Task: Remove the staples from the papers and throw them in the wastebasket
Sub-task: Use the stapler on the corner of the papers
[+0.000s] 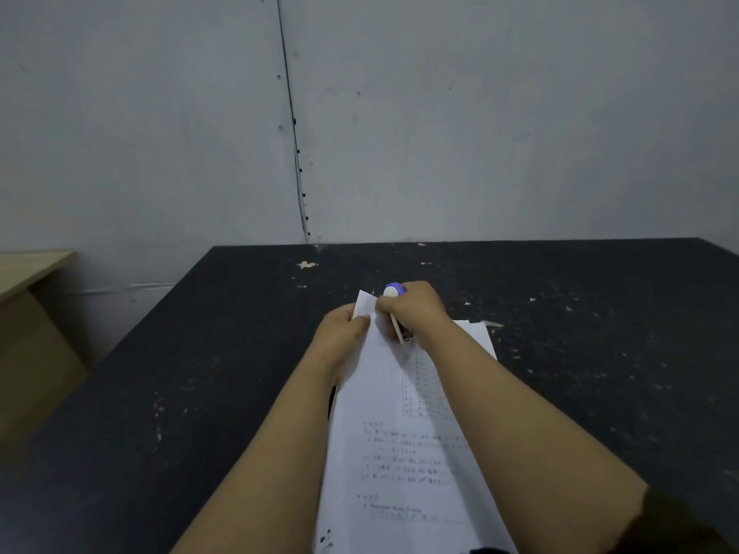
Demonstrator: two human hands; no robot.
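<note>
Papers: your stack of printed sheets [404,445] lies on the dark counter [580,353], running from its near edge toward the middle, with the far left corner lifted off the surface.
Left hand: your left hand [342,333] is pinched shut on that raised corner of the papers, thumb on top.
Right hand: your right hand [416,309] is clamped around a staple remover [396,309], its white and purple round end showing above your knuckles and its pinkish body pointing down onto the top sheet just beside your left thumb.
Staple: you cannot make it out here; the spot where the tool meets the paper is hidden by your fingers.
In the way: your two forearms cross over the sheets, the right one covering much of their right edge, and a dark sleeve [680,525] shows at the lower right corner of the view.
Counter surface: scuffed, with pale chips and scraps near the far edge and to the right of the papers.
Surroundings: a grey wall [480,113] stands behind the far edge, with a thin cable [294,125] running down it; a light wooden desk [28,269] sits beyond the left edge.
</note>
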